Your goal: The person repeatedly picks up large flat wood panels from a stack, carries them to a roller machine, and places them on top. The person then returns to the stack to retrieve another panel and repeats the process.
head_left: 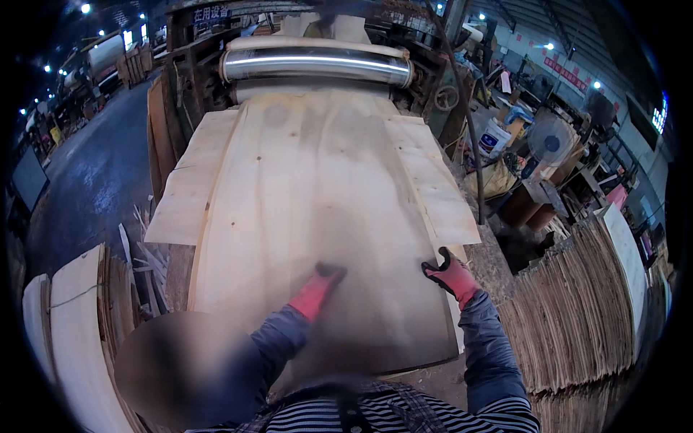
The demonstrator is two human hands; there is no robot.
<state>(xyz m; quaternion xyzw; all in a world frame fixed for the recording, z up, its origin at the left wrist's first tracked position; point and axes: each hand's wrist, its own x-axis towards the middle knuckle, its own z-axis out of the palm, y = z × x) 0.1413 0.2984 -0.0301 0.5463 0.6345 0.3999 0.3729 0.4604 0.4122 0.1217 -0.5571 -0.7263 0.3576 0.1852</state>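
Tabletop: a worn brown surface, showing in strips at the sides of the wood sheets and below the near edge.
Side sheets: a pale left panel and a pale right panel flank the middle, both reaching out past its long edges.
Machine: a shiny metal roller lies crosswise at the far end, with a handwheel to its right.
Stacks: thin wood sheets stand packed in a right stack and a left stack, near the lower corners.
Room: a dim workshop with small bright lamps overhead; a dark, glossy floor runs along the left, and a fan and a white bucket stand amid clutter on the right.
Veneer sheet: large, pale and knotted, lying flat in the middle, from the roller end to just before the person's body, its near part darker.
Left hand: red glove with dark fingertips, over the near half of the veneer sheet, well inside its edges; the fingers blur, so I cannot tell how wide they are or whether they touch.
Right hand: gloved alike, at the sheet's right edge; thumb and fingers spread apart, contact unclear.
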